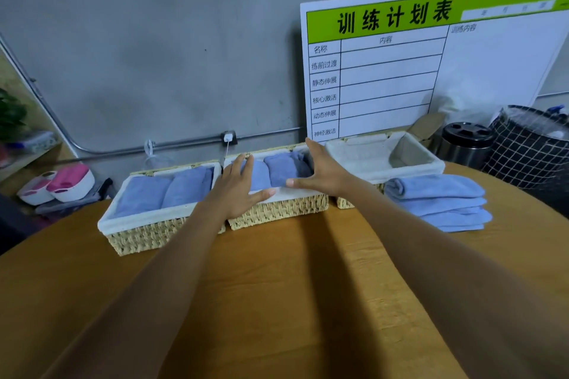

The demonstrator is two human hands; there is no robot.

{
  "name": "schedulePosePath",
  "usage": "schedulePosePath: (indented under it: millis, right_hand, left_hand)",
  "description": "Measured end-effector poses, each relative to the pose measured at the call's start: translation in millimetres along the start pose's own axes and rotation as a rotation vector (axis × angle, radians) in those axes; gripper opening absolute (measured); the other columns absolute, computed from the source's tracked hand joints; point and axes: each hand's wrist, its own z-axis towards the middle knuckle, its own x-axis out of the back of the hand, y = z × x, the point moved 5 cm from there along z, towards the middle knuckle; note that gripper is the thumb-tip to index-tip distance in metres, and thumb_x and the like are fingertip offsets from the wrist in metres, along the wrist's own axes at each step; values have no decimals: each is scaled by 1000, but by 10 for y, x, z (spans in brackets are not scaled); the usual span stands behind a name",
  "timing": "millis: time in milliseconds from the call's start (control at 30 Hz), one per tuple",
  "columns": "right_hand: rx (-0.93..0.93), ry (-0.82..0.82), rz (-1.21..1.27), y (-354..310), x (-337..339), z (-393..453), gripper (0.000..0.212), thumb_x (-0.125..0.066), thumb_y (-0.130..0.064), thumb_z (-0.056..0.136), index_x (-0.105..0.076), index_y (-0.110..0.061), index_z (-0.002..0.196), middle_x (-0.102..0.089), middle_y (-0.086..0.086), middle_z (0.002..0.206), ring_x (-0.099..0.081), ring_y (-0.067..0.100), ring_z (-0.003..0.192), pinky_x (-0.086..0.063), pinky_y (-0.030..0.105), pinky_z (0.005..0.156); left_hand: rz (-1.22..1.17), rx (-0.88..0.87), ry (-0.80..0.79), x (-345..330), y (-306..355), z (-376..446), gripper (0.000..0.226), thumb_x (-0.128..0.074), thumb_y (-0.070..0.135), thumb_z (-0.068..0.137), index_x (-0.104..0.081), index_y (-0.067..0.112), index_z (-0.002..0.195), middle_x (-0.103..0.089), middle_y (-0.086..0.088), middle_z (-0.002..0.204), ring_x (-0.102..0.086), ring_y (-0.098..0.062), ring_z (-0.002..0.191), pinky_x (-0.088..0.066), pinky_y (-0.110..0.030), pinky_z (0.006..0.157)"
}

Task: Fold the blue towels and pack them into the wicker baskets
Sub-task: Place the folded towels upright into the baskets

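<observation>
Three wicker baskets with white liners stand in a row at the far edge of the wooden table. The left basket [144, 235] holds two folded blue towels [163, 192]. In the middle basket [277, 211] lie more folded blue towels [281, 171]. My left hand [238, 188] rests flat with straight fingers over that basket's left end, the thumb on its front rim. My right hand [323, 171] is spread over its right end, thumb pointing left along the rim. The right basket [409, 168] holds no towels. Beside it sits a stack of folded blue towels [440, 201].
A large white board with a green header [431, 61] leans on the grey wall behind the baskets. A metal canister [465, 144] and a checked black hamper [529, 151] stand at the right. Pink and white containers [58, 184] lie on the floor at left.
</observation>
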Motion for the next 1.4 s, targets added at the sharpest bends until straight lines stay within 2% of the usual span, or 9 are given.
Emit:
schedulePosePath:
  millis: [167, 433, 500, 567, 667, 767, 1000, 1200, 1400]
  right_hand:
    - [2, 172, 8, 214, 911, -404, 95, -73, -52, 82, -24, -19, 156, -25, 2, 160, -30, 18, 145, -29, 37, 117]
    - [-196, 228, -62, 1279, 1987, -993, 106, -72, -72, 73, -31, -15, 153, -38, 9, 155, -38, 25, 140, -37, 39, 112]
    - [-227, 204, 17, 1496, 1997, -1011, 83, -74, -52, 83, -40, -8, 145, -50, 11, 144, -49, 23, 128, -38, 23, 96]
    - [-245, 181, 74, 1609, 1958, -958, 69, -72, -38, 89, -43, -7, 143, -58, 14, 133, -54, 28, 124, -39, 25, 90]
    - [-238, 90, 63, 1673, 1845, -783, 97, -75, -68, 73, -31, -24, 147, -52, -1, 141, -51, 21, 128, -42, 38, 106]
    - [-214, 14, 72, 1711, 1684, -594, 91, -80, -59, 73, -33, -28, 145, -50, -10, 139, -49, 15, 129, -39, 35, 107]
    - [-201, 152, 7, 1699, 1732, -508, 116, -88, -45, 70, -15, -24, 158, -34, 7, 158, -33, 26, 145, -32, 39, 115]
    - [-145, 259, 49, 1438, 1944, -596, 114, -87, -35, 73, -13, -19, 158, -33, 11, 158, -34, 27, 143, -35, 39, 114]
    - [-75, 346, 45, 914, 2172, -799, 112, -86, -40, 73, -16, -24, 158, -36, 10, 156, -37, 30, 141, -40, 45, 110]
  left_hand:
    - [-54, -75, 256, 318, 521, -49, 78, -47, 56, 98, -21, 14, 158, -22, -9, 163, -25, -29, 147, -29, -46, 115]
    - [-13, -148, 48, 62, 1829, 366, 99, -55, 71, 87, -8, 24, 160, -23, -7, 165, -28, -29, 147, -30, -46, 112]
    - [25, -92, -1, -96, 1847, 543, 111, -55, 81, 78, -2, 27, 159, -26, -6, 164, -30, -31, 146, -32, -50, 110]
    - [61, -51, -38, -251, 1799, 664, 119, -52, 89, 72, 4, 29, 159, -29, -6, 163, -30, -31, 146, -31, -55, 111]
    - [48, -67, -35, -408, 1777, 746, 122, -53, 89, 71, 8, 29, 158, -33, -5, 161, -33, -30, 145, -27, -60, 112]
    - [-1, -68, 62, -439, 1795, 779, 123, -56, 88, 68, 9, 32, 156, -53, -5, 146, -48, -30, 134, -25, -63, 112]
    - [-94, -28, 156, -387, 1815, 761, 123, -61, 79, 75, 14, 28, 157, -74, -3, 93, -66, -26, 105, -20, -58, 118]
    - [-244, -45, 333, -8, 1900, 615, 117, -77, 69, 69, -4, 33, 154, -70, -5, 118, -63, -34, 109, -49, -50, 96]
    - [-298, -132, 437, 554, 2023, 237, 111, -81, 58, 72, -8, 34, 151, -66, -2, 125, -62, -30, 112, -48, -43, 94]
